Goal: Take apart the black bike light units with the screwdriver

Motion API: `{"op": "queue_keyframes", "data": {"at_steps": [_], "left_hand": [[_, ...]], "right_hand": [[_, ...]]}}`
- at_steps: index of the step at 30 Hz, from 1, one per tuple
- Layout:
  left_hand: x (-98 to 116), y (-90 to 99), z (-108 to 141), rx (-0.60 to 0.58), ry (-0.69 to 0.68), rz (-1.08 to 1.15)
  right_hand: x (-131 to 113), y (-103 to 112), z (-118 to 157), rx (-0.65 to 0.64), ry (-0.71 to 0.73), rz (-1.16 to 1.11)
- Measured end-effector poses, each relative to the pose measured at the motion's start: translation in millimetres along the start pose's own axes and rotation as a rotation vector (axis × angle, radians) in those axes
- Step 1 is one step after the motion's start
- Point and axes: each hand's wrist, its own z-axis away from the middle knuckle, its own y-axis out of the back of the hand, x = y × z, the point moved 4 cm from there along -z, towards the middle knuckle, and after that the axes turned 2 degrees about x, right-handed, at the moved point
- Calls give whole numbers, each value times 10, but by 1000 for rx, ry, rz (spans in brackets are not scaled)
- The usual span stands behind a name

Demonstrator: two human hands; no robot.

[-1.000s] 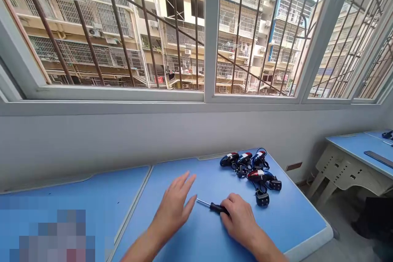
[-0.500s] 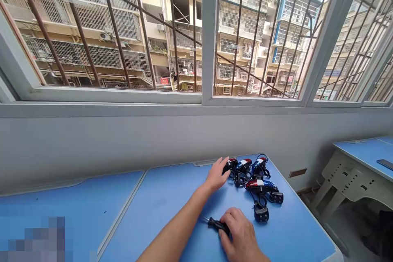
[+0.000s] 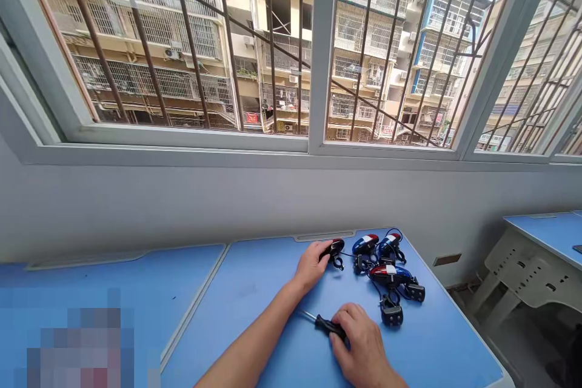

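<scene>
My left hand is closed around one end of a red and black bicycle horn near the back of the blue desk. A ring clamp hangs from this horn, and a thin black cable trails from it to the right. Lower down, my right hand has its fingers wrapped on the black handle of a screwdriver, whose metal shaft points left. Right of my left hand lie several similar horns in red, white and blue, among them a front one with a black button box on a cable.
A pale wall rises behind the desk, below barred windows. A seam splits the desktops on the left. Another blue-topped desk stands across a gap at the right. A blurred patch covers the lower left corner.
My left hand has closed on the red and black horn and drawn it slightly left, apart from the others. My right hand stays on the screwdriver. The view has shifted a little.
</scene>
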Motion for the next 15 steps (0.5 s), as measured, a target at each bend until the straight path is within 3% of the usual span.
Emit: {"op": "queue_keyframes", "data": {"at_steps": [4, 9, 15], "left_hand": [[-81, 313, 245, 11, 54, -22], [-147, 671, 578, 32, 126, -44], [-9, 920, 891, -3, 134, -57]], "right_hand": [[-9, 43, 6, 10, -24, -33], [-17, 111, 21, -119, 14, -109], [57, 144, 69, -113, -9, -144]]}}
